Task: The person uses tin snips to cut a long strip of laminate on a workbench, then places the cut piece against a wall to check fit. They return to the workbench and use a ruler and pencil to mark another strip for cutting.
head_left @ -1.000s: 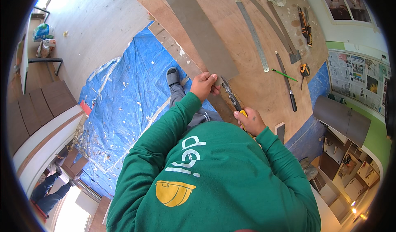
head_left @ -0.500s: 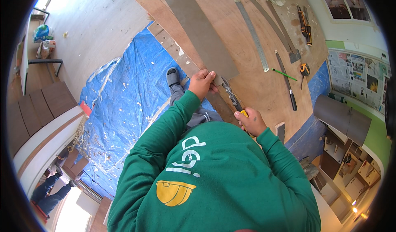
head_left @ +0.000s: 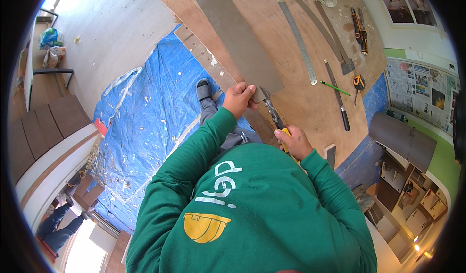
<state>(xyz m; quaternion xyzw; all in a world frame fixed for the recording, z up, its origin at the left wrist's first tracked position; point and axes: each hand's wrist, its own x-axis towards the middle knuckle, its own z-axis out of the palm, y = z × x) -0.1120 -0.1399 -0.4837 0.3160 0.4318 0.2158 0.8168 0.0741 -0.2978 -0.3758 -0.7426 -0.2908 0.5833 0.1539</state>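
Note:
A long flat grey-brown sheet (head_left: 238,35) lies over the wooden board, its near end close to my body. My left hand (head_left: 239,99) pinches the near left corner of that end between thumb and fingers. In my right hand (head_left: 295,142) is a pair of tin snips (head_left: 275,113) with yellow handles, the fingers wrapped round them. The snips' metal jaws point away from me and meet the sheet's near edge, just right of my left hand. Exactly how far the blades overlap the sheet is too small to tell.
On the plywood board (head_left: 310,112) lie a steel ruler (head_left: 298,42), a black-handled file-like tool (head_left: 337,95), a green pencil (head_left: 335,88), a tape measure (head_left: 358,82) and utility knives (head_left: 359,30). Blue tarp (head_left: 145,108) with debris covers the floor at left. A person's legs (head_left: 60,227) show lower left.
The sheet's near end has shifted slightly to the right. The snips' jaws have moved a little along its edge, and my left hand has moved slightly right with the sheet.

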